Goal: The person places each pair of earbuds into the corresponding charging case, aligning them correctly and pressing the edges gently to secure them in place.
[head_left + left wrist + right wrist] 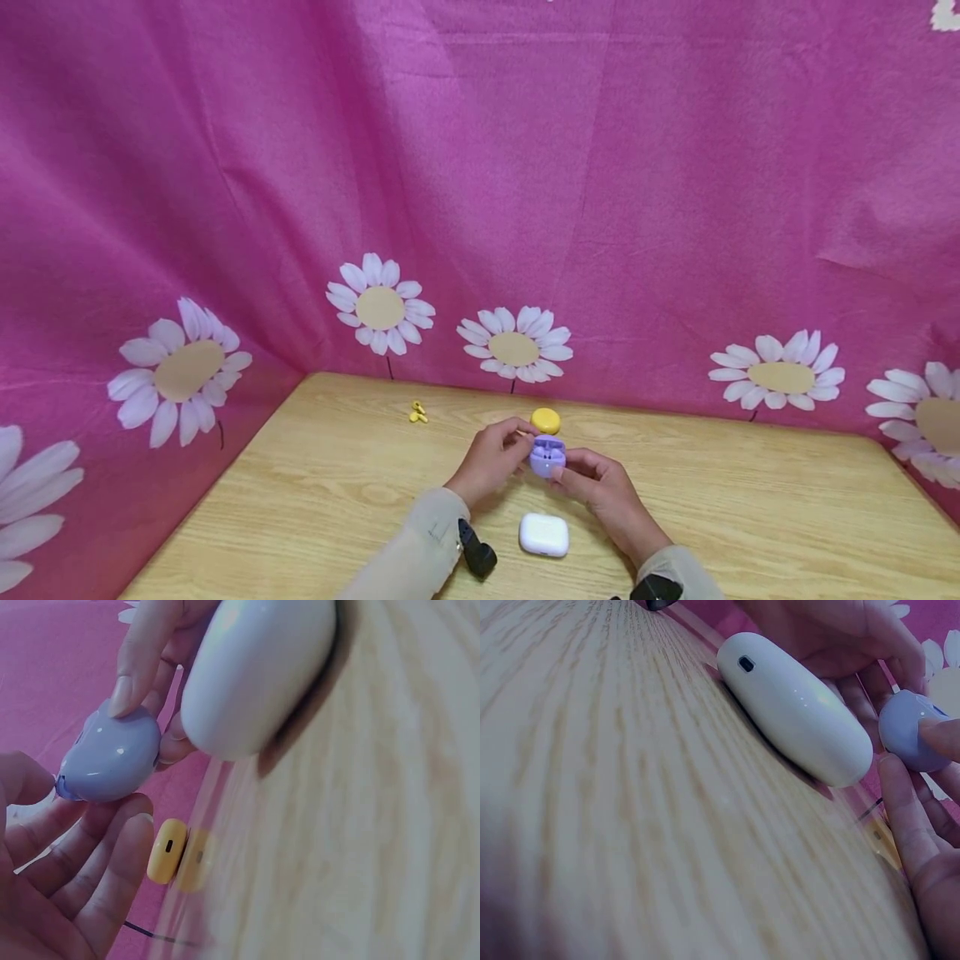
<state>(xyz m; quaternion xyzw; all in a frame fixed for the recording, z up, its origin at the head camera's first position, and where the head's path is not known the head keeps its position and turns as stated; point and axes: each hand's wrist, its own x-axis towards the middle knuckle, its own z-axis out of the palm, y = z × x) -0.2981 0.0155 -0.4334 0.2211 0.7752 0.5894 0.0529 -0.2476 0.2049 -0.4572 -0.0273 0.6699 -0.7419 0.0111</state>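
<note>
A purple earbud case (548,468) is held just above the table between both hands, its lid raised and purple earbuds visible inside. My left hand (489,458) pinches its left side, with the thumb near the lid edge in the left wrist view. On the other side, my right hand (604,493) grips the case between thumb and fingers. A white earbud case (544,535) lies closed on the table, nearer to me than the hands. Just beyond the purple case sits a round yellow case (545,421), also closed.
Two small yellow earbuds (417,412) lie toward the back left of the wooden table (315,492). A pink cloth with daisies (637,208) hangs behind the table and along its left side.
</note>
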